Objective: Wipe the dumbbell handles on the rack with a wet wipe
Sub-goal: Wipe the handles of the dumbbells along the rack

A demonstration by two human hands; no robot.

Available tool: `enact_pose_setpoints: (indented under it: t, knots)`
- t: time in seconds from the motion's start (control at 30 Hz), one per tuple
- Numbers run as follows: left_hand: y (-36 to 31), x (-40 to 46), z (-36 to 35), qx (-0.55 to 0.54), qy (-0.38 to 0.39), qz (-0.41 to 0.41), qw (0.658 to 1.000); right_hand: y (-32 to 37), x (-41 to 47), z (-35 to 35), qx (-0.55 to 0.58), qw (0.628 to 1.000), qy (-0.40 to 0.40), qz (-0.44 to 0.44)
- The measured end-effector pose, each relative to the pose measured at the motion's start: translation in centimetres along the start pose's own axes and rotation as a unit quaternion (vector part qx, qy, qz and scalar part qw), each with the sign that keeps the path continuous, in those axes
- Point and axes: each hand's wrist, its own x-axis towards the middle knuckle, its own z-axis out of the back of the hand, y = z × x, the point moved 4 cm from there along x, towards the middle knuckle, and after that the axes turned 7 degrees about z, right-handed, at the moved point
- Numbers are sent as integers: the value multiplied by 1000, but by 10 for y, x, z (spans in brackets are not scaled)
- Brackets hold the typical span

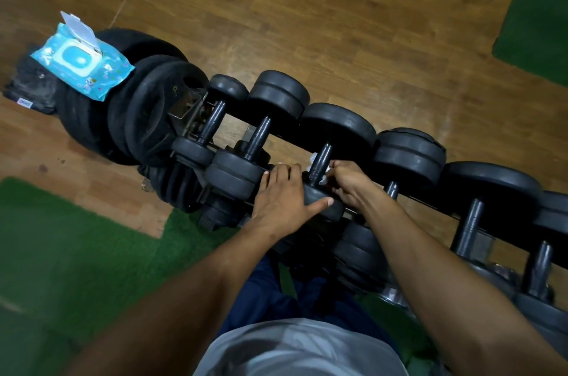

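The right hand (349, 183) makes a closed grip around the lower part of a dumbbell handle (319, 162), with the wet wipe (326, 174) pressed between the fingers and the bar; only small white edges of the wipe show beside the knuckles and just above them. The wipe is thin, soft and wet, so I judge it will fold easily and can slip or tear if it is pulled hard; it is better to wrap it around the bar and hold it with the whole palm. The handle is a stiff, dark metal bar, probably a little slippery when wet. Just beside this grip, on the near side, the left hand (284, 200) lies flat and spread on the near weight head (322, 205) of the same dumbbell, thumb along its edge, holding nothing closed but steadying it. The dumbbell looks heavy, so it will likely stay in place. Both forearms reach forward and down from the body, the right wrist bent inward. Further from the grip, more dumbbells lie on the rack (430, 206) on both sides, and well apart to the left the wipes packet (81, 63) rests open on stacked weight plates (147, 108)
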Motion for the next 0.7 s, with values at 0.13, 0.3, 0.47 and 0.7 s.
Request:
enact_pose_setpoints:
  t: [0.13, 0.3, 0.47, 0.7]
  knots:
    - [0, 0, -1, 2, -8, -2, 1000, -3, -5, 6, -221, 974, 35, 25]
    - [-1, -1, -1, 3, -6, 4, 1000, 9, -16, 6, -417, 905, 31, 85]
    - [-2, -4, -1, -22, -6, 35, 999, 23, -26, 2, -514, 844, 32, 149]
    - [-2, -16, -10, -124, -33, 104, 986, 37, -30, -10, -488, 815, 80, 302]
